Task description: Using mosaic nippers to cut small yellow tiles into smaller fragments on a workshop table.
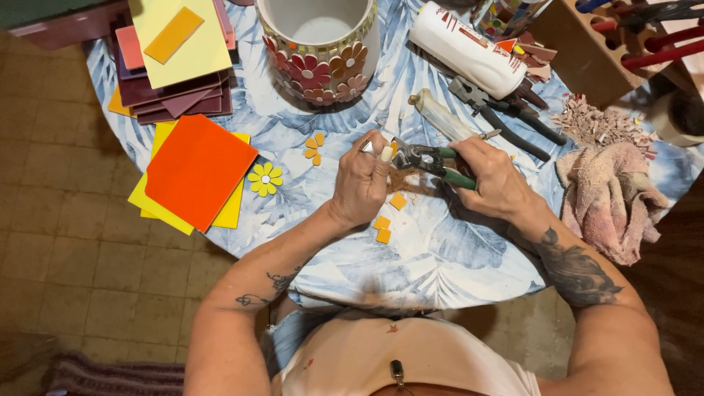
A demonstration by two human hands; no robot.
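Left hand (361, 180) pinching small orange tile piece (394, 149) at fingertips; right hand (493, 180) clamped around green-handled metal tile nippers (429, 159). Best nipping just beyond fingertips, squeezing gently.

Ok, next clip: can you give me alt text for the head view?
The right hand grips green-handled metal nippers against a small piece pinched by the left hand, over a round table with a blue leaf-print cloth. Small orange tile squares lie below; a white flower-mosaic pot stands behind.

A round, leaf-print table (440, 257) bears tile stacks (192, 170), a flowered pot (320, 51), perhaps glue (466, 50).
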